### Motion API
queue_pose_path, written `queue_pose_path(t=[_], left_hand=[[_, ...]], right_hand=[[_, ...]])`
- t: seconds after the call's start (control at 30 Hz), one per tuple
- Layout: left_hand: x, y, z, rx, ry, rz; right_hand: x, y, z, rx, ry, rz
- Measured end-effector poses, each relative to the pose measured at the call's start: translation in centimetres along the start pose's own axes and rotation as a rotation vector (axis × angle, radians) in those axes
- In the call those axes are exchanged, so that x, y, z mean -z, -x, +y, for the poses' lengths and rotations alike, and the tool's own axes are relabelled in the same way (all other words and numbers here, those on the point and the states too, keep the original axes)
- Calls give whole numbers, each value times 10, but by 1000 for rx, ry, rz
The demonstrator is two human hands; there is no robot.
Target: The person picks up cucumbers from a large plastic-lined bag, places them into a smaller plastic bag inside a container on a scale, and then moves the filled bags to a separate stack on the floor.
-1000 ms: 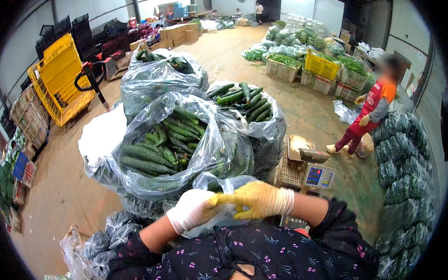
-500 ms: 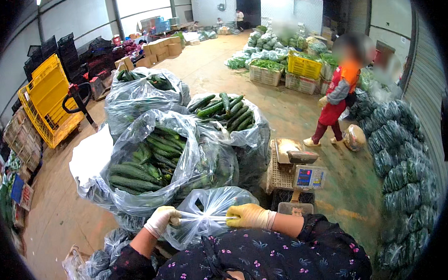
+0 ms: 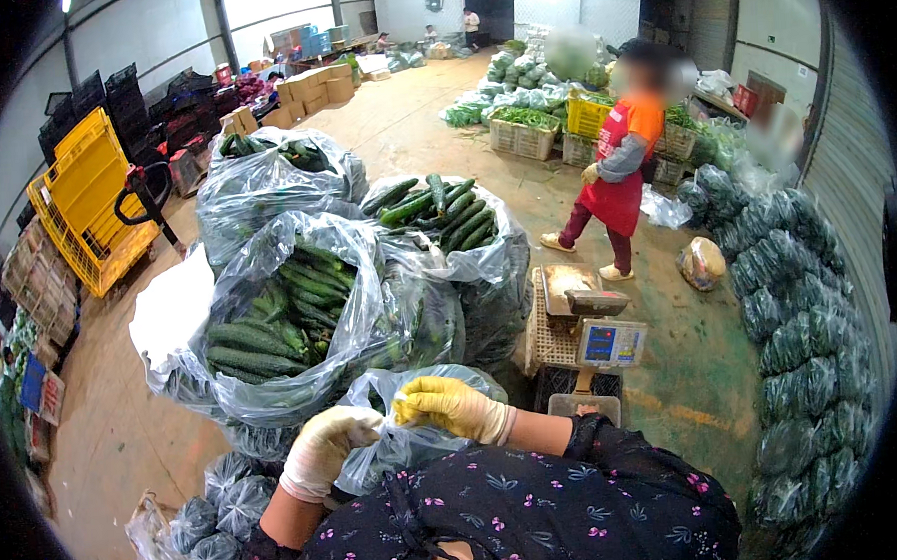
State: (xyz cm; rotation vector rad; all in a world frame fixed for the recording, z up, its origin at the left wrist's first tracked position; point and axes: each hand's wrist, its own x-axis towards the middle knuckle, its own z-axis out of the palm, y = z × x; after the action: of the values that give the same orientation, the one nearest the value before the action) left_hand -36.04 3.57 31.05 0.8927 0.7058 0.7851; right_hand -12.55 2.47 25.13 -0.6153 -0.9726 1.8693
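Note:
Close in front of my body is a clear plastic bag [image 3: 384, 463], its top between my hands. My left hand [image 3: 328, 447], in a white glove, has its fingers closed in a pinch on the bag's twisted end. Higher and just to the right, my right hand [image 3: 454, 408] in a yellowish glove pinches the bag's other end, the fingertips of both nearly meeting. What the bag contains is mostly hidden by my hands. Just beyond stands a large open sack of cucumbers [image 3: 280, 317], with a second cucumber sack [image 3: 446, 225] behind it to the right.
A digital scale [image 3: 611, 343] stands to the right beside a plastic crate [image 3: 551, 346]. Tied bags [image 3: 219, 515] lie at lower left, and filled bags [image 3: 803, 365] line the right wall. A co-worker in a red apron [image 3: 614, 163] walks beyond the scale. A yellow cart [image 3: 89, 196] stands left.
My hands have come together and drawn the stretched bag ends inward, the right one rising. The co-worker has moved leftward.

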Motion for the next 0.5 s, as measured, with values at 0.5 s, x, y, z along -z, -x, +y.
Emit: queue_pose_path(t=[0.5], left_hand=[[-25,-5,-3,22,-650,-81]], right_hand=[[-3,-21,4,-90,163,-368]])
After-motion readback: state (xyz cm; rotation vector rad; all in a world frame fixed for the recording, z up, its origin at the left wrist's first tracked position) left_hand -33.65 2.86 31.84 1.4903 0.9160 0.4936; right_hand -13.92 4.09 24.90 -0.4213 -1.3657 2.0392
